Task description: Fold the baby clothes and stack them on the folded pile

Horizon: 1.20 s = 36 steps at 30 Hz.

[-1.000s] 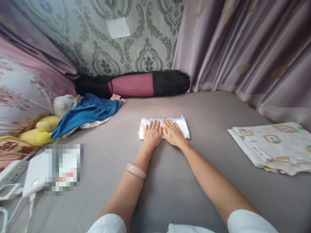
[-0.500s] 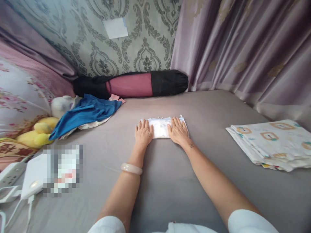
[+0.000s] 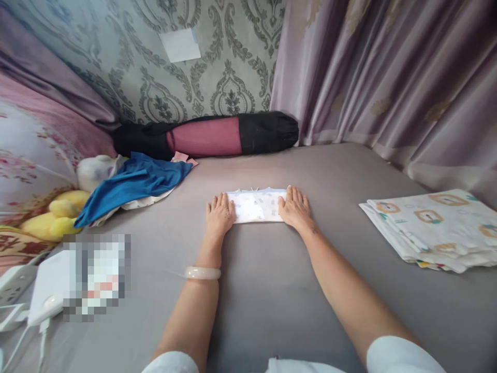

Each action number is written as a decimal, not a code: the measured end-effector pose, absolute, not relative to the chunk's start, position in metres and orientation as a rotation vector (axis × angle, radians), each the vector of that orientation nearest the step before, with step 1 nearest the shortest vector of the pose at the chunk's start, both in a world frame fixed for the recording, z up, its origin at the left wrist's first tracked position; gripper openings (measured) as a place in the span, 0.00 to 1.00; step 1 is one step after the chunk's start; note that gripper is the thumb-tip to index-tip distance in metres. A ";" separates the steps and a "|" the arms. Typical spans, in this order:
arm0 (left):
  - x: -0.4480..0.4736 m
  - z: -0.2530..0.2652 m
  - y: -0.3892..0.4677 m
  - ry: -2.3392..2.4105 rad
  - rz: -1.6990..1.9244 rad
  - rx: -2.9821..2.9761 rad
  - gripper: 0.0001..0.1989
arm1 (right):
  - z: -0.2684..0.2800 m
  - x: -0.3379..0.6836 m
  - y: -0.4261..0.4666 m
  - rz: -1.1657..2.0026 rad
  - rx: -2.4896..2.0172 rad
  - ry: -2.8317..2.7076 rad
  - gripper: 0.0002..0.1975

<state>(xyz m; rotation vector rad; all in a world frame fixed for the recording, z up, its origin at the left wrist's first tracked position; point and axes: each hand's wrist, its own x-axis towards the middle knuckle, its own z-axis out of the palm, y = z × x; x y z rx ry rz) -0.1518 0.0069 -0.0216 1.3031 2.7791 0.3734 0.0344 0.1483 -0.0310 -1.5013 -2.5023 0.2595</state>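
Folded white cloth (image 3: 256, 207) on grey sheet (image 3: 272, 290), left hand (image 3: 220, 213) and right hand (image 3: 295, 207) spread flat at its ends — blue fabric (image 3: 140, 178) left of it, printed fabric stack (image 3: 430, 225) right.

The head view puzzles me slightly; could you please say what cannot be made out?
In the head view:
White cloth: side ends mostly covered by the left hand and right hand.
Folded cloths: right end cut off by picture edge.
Pixelated item: details masked by blocks.

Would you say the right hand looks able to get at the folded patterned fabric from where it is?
Probably yes: the right hand lies flat at one end of the small white cloth, and only grey sheet shows between it and the folded patterned fabric.
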 end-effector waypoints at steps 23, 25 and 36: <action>-0.133 -0.024 0.017 2.774 0.297 1.555 0.31 | -0.024 0.019 0.123 0.213 -1.340 -2.630 0.33; -0.134 -0.025 0.017 2.773 0.320 1.560 0.30 | -0.022 0.019 0.123 0.211 -1.342 -2.627 0.32; -0.116 -0.025 0.024 2.676 0.536 1.855 0.27 | -0.019 0.009 0.108 0.212 -1.152 -2.639 0.31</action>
